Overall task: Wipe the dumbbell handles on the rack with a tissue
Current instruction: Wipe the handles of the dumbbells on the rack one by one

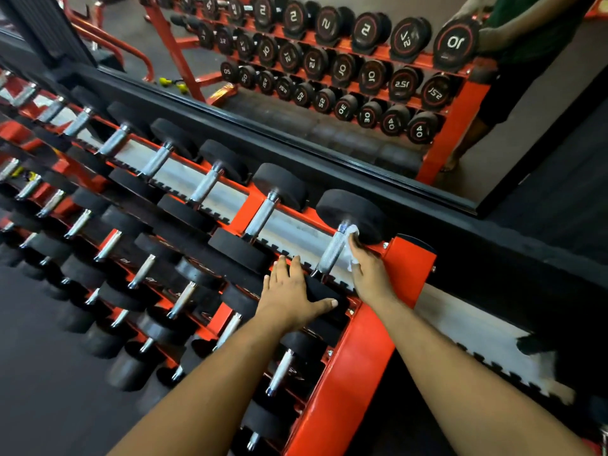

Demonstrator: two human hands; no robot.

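Dumbbell handle of knurled silver metal (333, 251) lies at the red steel rack's (408, 268) top-tier right end; right hand (370, 274) presses crumpled white tissue (349, 248) against it, left hand (292, 296) resting flat, fingers straight, on black weight head (320, 291).

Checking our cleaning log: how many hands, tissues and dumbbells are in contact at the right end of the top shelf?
Hands: 2, left hand and right hand
Tissue: 1
Dumbbell being touched: 1
Total: 4
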